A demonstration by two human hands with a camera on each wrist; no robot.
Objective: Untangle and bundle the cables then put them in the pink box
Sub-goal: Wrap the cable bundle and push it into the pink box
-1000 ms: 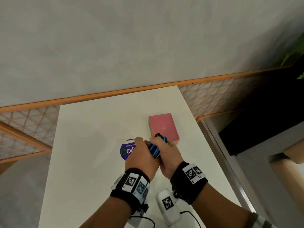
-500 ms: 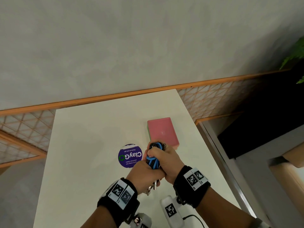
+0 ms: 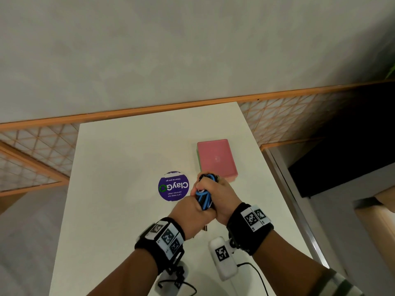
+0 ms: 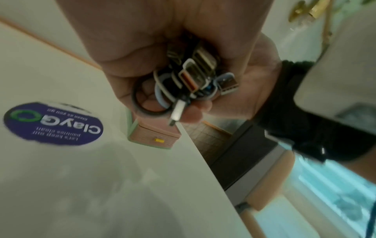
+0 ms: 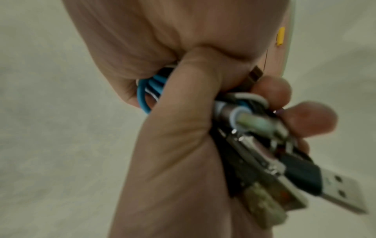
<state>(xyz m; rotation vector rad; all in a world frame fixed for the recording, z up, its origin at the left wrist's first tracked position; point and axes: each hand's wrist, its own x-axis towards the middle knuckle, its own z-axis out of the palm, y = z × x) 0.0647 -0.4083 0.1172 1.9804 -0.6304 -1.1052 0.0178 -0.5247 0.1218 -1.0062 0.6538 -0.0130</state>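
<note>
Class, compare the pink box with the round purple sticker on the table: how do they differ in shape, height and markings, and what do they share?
The pink box is rectangular; the purple sticker is round. The pink box stands raised above the white table, with side walls and a small yellow catch visible in the left wrist view; the purple sticker lies flat. The purple sticker carries white lettering; the pink box lid is nearly plain. Both sit on the table beyond the hands, neither touched.

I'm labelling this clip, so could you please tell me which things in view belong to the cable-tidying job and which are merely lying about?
Part of the job:
- cable bundle, blue and black, gripped by the left hand and the right hand
- pink box, lid closed, on the table

Just lying about:
- round purple sticker on the table
- green plant at the far right
</note>
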